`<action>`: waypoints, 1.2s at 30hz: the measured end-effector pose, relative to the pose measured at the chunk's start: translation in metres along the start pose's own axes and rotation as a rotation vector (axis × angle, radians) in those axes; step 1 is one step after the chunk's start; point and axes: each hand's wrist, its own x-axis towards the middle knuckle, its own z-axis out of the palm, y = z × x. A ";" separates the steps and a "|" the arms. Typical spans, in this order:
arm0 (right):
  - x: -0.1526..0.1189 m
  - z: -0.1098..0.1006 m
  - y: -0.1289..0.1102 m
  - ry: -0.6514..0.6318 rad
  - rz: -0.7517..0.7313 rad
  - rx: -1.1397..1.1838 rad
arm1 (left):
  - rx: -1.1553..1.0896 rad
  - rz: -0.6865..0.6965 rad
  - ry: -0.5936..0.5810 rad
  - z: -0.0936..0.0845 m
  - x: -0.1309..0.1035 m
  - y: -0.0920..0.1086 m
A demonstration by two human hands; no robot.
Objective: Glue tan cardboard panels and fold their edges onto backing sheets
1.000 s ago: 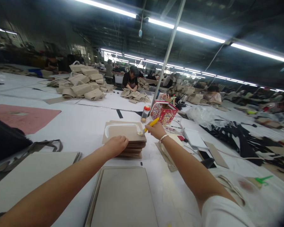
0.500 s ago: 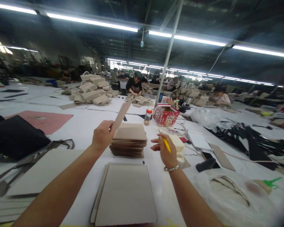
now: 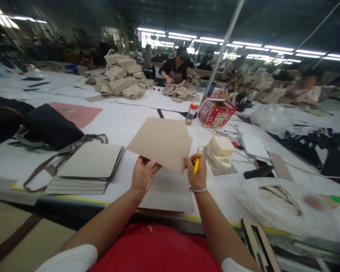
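Note:
In the head view, my left hand grips the near edge of a thin beige board, thumb on top and fingers beneath. My right hand is closed around a yellow pen-like tool, its pale end pointing up and away; those fingertips also touch the board's right near corner. The board tilts above a pile of larger grey-beige panels at the table's near edge. It hides the brown stack behind, and where the two meet I cannot tell.
Left lies a stack of grey boards with straps and black fabric. A red-lidded jar, red patterned box and cream-coloured block stand beyond my right hand. A plastic bag is at right. A co-worker works across the table.
My view has tipped down. The board in my left hand was raised nearly edge-on and now lies flatter in front of me. My right hand has come in to its right corner, keeping the yellow tool.

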 end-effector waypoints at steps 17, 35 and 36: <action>-0.046 -0.038 0.071 -0.293 -0.007 -0.565 | 0.673 -0.442 0.033 -0.107 0.003 -0.016; -0.055 -0.030 0.077 -0.269 0.132 -0.683 | 0.997 -0.387 0.038 -0.109 0.024 -0.033; -0.055 -0.029 0.077 -0.273 0.128 -0.698 | 1.013 -0.377 0.034 -0.110 0.025 -0.033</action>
